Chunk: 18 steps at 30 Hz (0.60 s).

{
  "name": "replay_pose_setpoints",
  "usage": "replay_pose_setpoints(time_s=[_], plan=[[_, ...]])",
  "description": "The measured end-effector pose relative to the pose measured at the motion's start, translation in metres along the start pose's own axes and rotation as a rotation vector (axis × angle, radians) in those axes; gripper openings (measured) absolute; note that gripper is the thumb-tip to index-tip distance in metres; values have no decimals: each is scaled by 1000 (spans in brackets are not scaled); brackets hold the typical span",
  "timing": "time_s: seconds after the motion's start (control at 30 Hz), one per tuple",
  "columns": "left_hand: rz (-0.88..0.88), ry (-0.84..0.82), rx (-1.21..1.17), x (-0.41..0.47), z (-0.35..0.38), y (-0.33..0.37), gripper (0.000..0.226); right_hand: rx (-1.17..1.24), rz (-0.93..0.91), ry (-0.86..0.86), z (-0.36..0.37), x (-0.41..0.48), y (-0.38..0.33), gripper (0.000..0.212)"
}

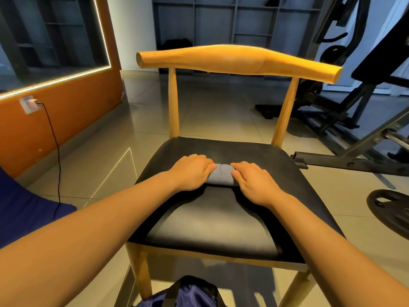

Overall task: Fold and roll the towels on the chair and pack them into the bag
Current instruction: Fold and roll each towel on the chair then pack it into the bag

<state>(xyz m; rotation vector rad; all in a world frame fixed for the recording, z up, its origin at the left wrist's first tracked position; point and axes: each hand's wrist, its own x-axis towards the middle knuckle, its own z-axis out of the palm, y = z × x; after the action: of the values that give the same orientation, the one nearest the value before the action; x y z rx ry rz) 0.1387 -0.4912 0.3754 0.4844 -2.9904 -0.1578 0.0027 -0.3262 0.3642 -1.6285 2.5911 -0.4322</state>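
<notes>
Rolling the towel (pixel 221 177) on the chair (pixel 210 147)
Left hand (pixel 190 172) and right hand (pixel 254 182), fingers curled, grip its ends; press evenly.

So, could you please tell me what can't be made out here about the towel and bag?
Head view:
The small grey rolled towel: both ends hidden under the left hand and right hand.
The dark blue fabric bag with black straps: cut off by the bottom edge, contents unseen.
The dark blue cloth at the left edge: cut off, unidentifiable.
</notes>
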Motion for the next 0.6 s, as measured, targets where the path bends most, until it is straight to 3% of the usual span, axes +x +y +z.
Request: replay_pose_setpoints(time_s=[0.1, 0.23, 0.37, 0.5, 0.6], plan=[[-41, -86, -95, 11, -5, -1, 41, 50, 32, -14, 2, 7, 2, 39], [-261, -256, -357, 36, -15, -18, 63, 67, 26, -6, -1, 7, 3, 38], [-309, -466, -346, 40, -28, -31, 75, 74, -13, -5, -2, -4, 4, 36], [-298, -551, -312, 28, -30, -22, 104, 86, -40, 22, -4, -16, 4, 34], [-268, -524, -343, 11, -30, -19, 93, 110, -50, 11, -7, -26, -1, 34]])
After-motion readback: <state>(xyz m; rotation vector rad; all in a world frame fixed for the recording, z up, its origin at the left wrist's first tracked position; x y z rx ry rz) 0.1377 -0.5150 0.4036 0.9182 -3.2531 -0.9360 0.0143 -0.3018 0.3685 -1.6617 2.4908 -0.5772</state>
